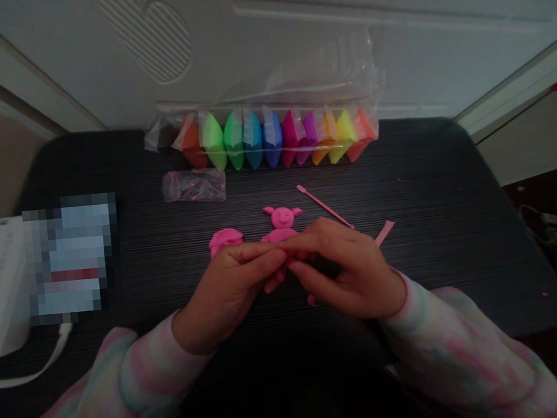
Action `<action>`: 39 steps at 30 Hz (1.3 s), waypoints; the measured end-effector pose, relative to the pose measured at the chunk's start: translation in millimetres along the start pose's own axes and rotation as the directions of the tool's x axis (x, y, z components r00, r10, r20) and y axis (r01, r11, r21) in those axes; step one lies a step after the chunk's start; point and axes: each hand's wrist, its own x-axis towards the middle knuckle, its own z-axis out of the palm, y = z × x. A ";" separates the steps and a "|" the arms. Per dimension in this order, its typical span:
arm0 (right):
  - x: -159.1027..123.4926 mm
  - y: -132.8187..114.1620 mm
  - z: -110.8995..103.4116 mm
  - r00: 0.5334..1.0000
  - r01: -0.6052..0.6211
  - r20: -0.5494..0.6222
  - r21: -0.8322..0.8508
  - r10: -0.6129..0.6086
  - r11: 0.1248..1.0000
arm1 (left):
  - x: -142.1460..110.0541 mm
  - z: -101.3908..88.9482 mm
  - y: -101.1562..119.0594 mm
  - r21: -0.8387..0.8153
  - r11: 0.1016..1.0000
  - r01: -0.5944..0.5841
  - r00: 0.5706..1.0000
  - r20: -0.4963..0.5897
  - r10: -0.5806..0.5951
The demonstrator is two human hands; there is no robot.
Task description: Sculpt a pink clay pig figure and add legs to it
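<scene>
My left hand (236, 281) and my right hand (349, 268) meet at the fingertips over the middle of the desk. The left thumb and forefinger are pinched together, and the curled right fingers close in against them. Whatever lies between the tips is hidden or too small to make out. Just beyond them lies a pink clay figure (282, 218) with a round face and two side ears, its lower body covered by my hands. A lump of pink clay (225, 238) sits behind my left hand. A small pink bit (311, 300) shows under my right hand.
Bagged clay packs (272, 138) in several colours line the desk's back edge. Before them lies a small clear packet (194, 186). A pink modelling stick (326, 206) and a pink strip (385, 232) are near my right hand. A blurred-out phone (75, 259) with a white cable (52, 359) is left.
</scene>
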 end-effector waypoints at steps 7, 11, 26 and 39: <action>1.7 29.6 -23.8 0.893 -0.449 -0.221 -0.486 0.391 0.750 | -0.4 0.3 -5.7 0.230 0.973 0.014 0.995 0.096 -0.037; 1.5 44.6 -25.3 0.808 -0.498 -0.054 -0.594 0.586 0.632 | -2.8 1.6 -3.3 0.338 0.939 0.060 0.983 0.146 -0.116; 2.8 44.8 -18.6 0.778 -0.540 -0.062 -0.573 0.625 0.616 | -5.0 2.5 0.7 0.379 0.925 0.013 0.962 0.249 -0.116; 3.0 45.1 -18.5 0.779 -0.541 -0.067 -0.574 0.623 0.614 | -5.5 1.9 1.3 0.279 0.958 0.064 0.952 0.272 -0.142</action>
